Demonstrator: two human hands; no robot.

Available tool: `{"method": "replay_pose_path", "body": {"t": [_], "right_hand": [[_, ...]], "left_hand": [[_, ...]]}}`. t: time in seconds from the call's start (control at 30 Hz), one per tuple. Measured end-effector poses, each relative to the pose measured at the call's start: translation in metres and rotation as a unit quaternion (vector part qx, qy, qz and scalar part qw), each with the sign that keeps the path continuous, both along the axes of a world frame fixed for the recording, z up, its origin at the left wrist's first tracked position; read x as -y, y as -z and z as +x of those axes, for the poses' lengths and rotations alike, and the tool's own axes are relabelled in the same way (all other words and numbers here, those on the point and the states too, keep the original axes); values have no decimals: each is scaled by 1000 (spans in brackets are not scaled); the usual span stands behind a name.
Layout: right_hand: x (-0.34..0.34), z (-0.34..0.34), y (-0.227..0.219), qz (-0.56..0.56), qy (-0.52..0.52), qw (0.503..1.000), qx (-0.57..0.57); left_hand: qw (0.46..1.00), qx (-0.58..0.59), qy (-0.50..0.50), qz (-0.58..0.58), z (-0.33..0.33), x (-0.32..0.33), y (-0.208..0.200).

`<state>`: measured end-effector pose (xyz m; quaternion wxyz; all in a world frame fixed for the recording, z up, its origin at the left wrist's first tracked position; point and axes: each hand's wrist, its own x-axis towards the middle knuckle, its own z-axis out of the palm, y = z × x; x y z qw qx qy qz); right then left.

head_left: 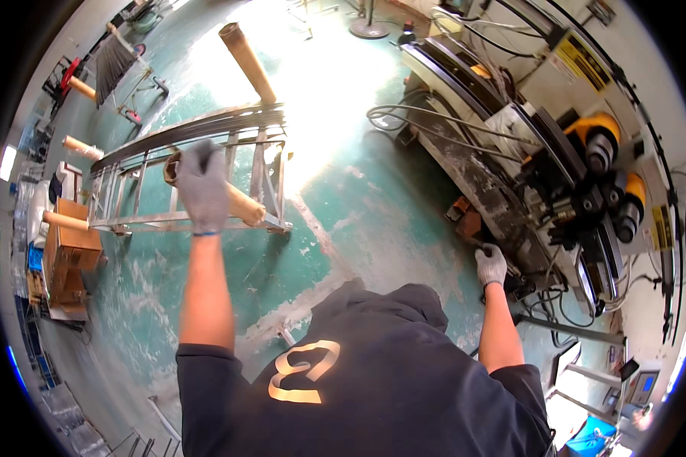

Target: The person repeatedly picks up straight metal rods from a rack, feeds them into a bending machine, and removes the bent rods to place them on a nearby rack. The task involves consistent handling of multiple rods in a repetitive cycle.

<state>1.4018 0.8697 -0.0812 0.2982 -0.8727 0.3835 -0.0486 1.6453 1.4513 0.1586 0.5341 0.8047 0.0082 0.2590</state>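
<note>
My left hand [203, 190], in a grey knit glove, is raised over the near side of a metal rack [149, 221]. Motion smears its fingers, and whether they hold anything is unclear. Just behind it, partly covered by the hand, a brown cardboard tube [244, 206] sleeves one of the rack's posts. Long dark strips [198, 126] lie side by side across the far part of the rack. My right hand [492, 264], also gloved, is low beside the machine [495, 164] on the right. Its fingers are curled closed against a small dark part, too hidden to name.
Another tall cardboard tube [249, 62] rises from the rack's far corner. Grey cables [434, 114] loop out from the machine, and more wires [552, 308] hang near its base. A brown wooden cabinet [76, 236] stands at left. A second loaded rack [114, 68] is farther back.
</note>
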Motion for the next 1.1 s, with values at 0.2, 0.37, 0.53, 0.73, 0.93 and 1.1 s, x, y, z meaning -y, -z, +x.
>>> {"method": "replay_pose_path", "body": {"t": [0.2,0.37,0.53,0.73,0.93,1.1], "right_hand": [[-127,185,-10,79,-214,974,10],[-245,331,-2,30,-425,901,-80],[-354,477,46,-6,-551,833,-56],[-478,613,93,-46,-636,770,-30],[-552,692,151,-95,-635,766,-28],[-573,710,175,-97,-612,784,-11]], "left_hand": [[951,-119,-219,182,82,-129,9],[932,-180,-253,187,108,-138,25],[930,-194,-280,138,121,-125,20],[885,-271,-377,39,128,-114,13],[846,-315,-423,75,142,-121,18],[842,-327,-421,80,137,-126,22]]}}
